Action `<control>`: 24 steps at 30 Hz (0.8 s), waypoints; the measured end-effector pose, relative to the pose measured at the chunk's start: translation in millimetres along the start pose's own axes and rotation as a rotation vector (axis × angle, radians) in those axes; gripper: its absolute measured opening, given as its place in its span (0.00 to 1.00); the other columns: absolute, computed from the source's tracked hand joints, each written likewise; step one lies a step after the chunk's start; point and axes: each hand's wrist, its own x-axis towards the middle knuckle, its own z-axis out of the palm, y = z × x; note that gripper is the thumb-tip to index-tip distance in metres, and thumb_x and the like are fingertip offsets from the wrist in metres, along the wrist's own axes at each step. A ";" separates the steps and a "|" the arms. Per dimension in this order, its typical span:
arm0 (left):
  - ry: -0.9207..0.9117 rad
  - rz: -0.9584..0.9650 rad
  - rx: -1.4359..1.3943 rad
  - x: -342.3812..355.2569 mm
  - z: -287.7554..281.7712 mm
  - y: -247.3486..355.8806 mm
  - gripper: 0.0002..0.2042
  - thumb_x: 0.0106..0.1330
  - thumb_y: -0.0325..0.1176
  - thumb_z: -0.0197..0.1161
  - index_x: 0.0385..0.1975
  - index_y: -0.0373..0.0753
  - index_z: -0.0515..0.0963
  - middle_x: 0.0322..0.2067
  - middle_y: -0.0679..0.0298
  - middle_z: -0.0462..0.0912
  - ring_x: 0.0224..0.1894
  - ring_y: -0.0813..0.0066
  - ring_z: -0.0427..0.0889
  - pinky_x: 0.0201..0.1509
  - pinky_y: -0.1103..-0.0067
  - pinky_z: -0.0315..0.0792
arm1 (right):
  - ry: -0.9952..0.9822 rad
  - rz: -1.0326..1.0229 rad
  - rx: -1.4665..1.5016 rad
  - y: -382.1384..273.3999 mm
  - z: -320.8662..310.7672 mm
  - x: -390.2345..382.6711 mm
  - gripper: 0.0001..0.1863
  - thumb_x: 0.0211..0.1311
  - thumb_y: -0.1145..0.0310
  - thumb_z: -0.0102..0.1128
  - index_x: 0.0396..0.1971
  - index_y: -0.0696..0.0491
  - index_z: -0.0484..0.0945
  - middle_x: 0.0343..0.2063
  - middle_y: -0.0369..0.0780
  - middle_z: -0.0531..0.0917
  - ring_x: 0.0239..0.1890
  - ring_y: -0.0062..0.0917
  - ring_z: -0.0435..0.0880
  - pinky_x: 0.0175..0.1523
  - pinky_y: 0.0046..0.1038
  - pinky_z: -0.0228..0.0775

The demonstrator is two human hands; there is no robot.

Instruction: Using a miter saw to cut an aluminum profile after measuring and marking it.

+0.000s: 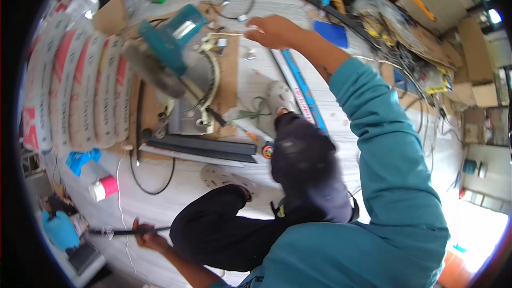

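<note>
My left hand (150, 236) is closed round a long, thin black strip (120, 232) at the lower left, beside my bent knee. My right hand (273, 31) reaches out over the floor at the upper middle, its fingers apart and nothing plainly in them. Left of it stands a teal mitre saw (172, 40) on a flat sheet of cardboard (228, 69). Dark grey profile strips (208, 146) lie in front of the saw base. A round orange-and-black tape measure (268, 151) rests by my foot.
Several long wrapped packs (80, 90) stand at the left. A blue spirit level (304, 90) lies right of my shoe (280, 97). Tangled cables (410, 64) and cardboard boxes (477, 56) crowd the right. A pink-and-white container (104, 188) and a blue bag (82, 161) lie at lower left.
</note>
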 end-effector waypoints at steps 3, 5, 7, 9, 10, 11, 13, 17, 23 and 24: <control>0.091 0.233 0.095 12.8 -5.9 34.5 0.43 0.64 0.68 0.50 0.49 0.22 0.74 0.22 0.66 0.70 0.24 0.77 0.69 0.27 0.79 0.63 | 0.113 0.396 0.045 133.0 42.6 -74.5 0.27 0.62 0.46 0.53 0.54 0.49 0.76 0.49 0.51 0.81 0.54 0.46 0.78 0.59 0.43 0.68; 0.124 0.344 0.040 30.3 -14.3 53.1 0.39 0.67 0.63 0.52 0.47 0.20 0.73 0.25 0.63 0.73 0.25 0.74 0.72 0.30 0.77 0.66 | 0.101 0.624 0.060 198.1 106.3 -133.8 0.27 0.60 0.49 0.55 0.53 0.52 0.76 0.50 0.50 0.80 0.56 0.46 0.76 0.60 0.42 0.68; 0.151 0.458 0.050 43.1 2.2 67.6 0.38 0.67 0.61 0.52 0.46 0.19 0.74 0.25 0.61 0.75 0.26 0.72 0.73 0.31 0.77 0.68 | 0.055 0.697 0.073 259.9 185.1 -204.9 0.28 0.54 0.47 0.62 0.50 0.50 0.78 0.45 0.50 0.83 0.51 0.45 0.80 0.57 0.42 0.70; 0.152 0.478 0.072 48.8 14.3 61.9 0.37 0.66 0.60 0.54 0.43 0.19 0.75 0.25 0.59 0.76 0.26 0.71 0.74 0.32 0.76 0.69 | -0.127 0.772 0.095 295.8 260.9 -267.2 0.34 0.49 0.44 0.66 0.53 0.50 0.75 0.49 0.51 0.79 0.55 0.45 0.77 0.60 0.41 0.69; 0.145 0.524 0.126 52.0 16.2 69.0 0.37 0.67 0.61 0.54 0.42 0.20 0.75 0.24 0.59 0.76 0.26 0.71 0.74 0.31 0.76 0.70 | -0.171 0.873 0.122 273.3 289.5 -282.0 0.40 0.46 0.44 0.69 0.58 0.50 0.70 0.53 0.52 0.76 0.57 0.46 0.74 0.60 0.43 0.68; 0.141 0.560 0.164 50.1 24.0 70.5 0.37 0.67 0.61 0.53 0.41 0.20 0.76 0.23 0.59 0.75 0.25 0.71 0.74 0.31 0.76 0.70 | -0.208 0.980 0.131 249.2 307.4 -296.3 0.46 0.43 0.45 0.72 0.62 0.49 0.65 0.56 0.53 0.72 0.60 0.47 0.71 0.61 0.44 0.67; 0.137 0.554 0.213 46.4 34.1 88.7 0.37 0.68 0.62 0.50 0.40 0.21 0.77 0.22 0.60 0.75 0.24 0.72 0.74 0.29 0.77 0.70 | -0.231 1.002 0.199 193.2 303.7 -302.0 0.59 0.37 0.48 0.77 0.69 0.47 0.52 0.61 0.54 0.63 0.63 0.50 0.65 0.60 0.51 0.65; 0.075 0.521 0.316 34.5 60.3 104.8 0.38 0.69 0.63 0.47 0.42 0.22 0.77 0.22 0.63 0.74 0.24 0.74 0.73 0.26 0.79 0.68 | -0.154 1.058 0.152 152.7 293.4 -302.2 0.60 0.40 0.56 0.77 0.71 0.46 0.45 0.63 0.47 0.57 0.66 0.46 0.58 0.60 0.54 0.64; -0.007 0.525 0.409 29.0 70.4 110.6 0.38 0.69 0.65 0.45 0.46 0.25 0.77 0.22 0.65 0.71 0.24 0.77 0.70 0.26 0.81 0.65 | -0.162 1.053 0.128 155.1 297.1 -309.0 0.55 0.45 0.63 0.72 0.71 0.48 0.44 0.59 0.46 0.61 0.62 0.44 0.62 0.59 0.53 0.61; 0.001 0.523 0.411 29.0 69.4 109.8 0.38 0.69 0.65 0.45 0.46 0.25 0.77 0.22 0.65 0.71 0.24 0.77 0.70 0.26 0.81 0.65 | -0.146 1.069 0.098 159.7 297.1 -312.1 0.55 0.45 0.62 0.72 0.71 0.47 0.45 0.60 0.46 0.62 0.62 0.45 0.63 0.59 0.52 0.61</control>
